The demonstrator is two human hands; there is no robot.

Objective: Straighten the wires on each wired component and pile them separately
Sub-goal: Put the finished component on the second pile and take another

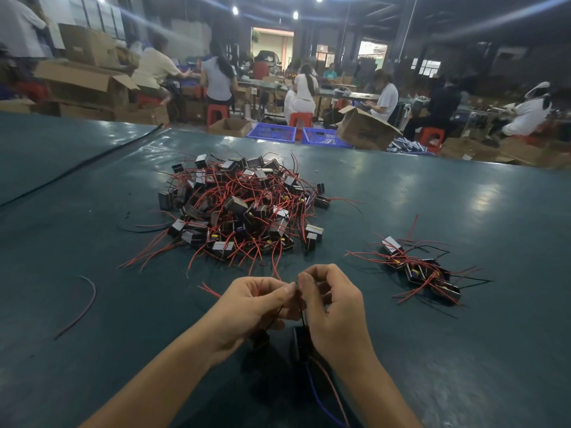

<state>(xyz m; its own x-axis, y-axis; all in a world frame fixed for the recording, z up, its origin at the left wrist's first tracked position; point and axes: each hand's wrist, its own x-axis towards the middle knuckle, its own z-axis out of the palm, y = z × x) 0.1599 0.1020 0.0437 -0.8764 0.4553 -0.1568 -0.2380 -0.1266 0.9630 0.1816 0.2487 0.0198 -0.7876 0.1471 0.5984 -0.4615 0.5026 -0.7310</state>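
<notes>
Red and dark leads run up from the held component, whose black body hangs just below and between the two hands, on the worker's side of them. The left hand and the right hand are brought together, fingers curled, thumb and forefinger of each pinching the leads where the fingertips meet. The pinched lead runs roughly from the body up and away from the worker; a red and a blue lead trail back from the body toward the worker. Judged from this, the step in hand is straightening, and the stroke should run along that axis, one hand anchoring near the body. The finished pile lies to the right of the hands and slightly beyond them, so the right hand is the nearer one for setting down. The unsorted heap lies directly beyond the hands, near but apart; its outermost red ends reach close to the fingertips and could snag. A loose wire lies well to the left on the green table. Nothing stands between the hands and the finished pile.
</notes>
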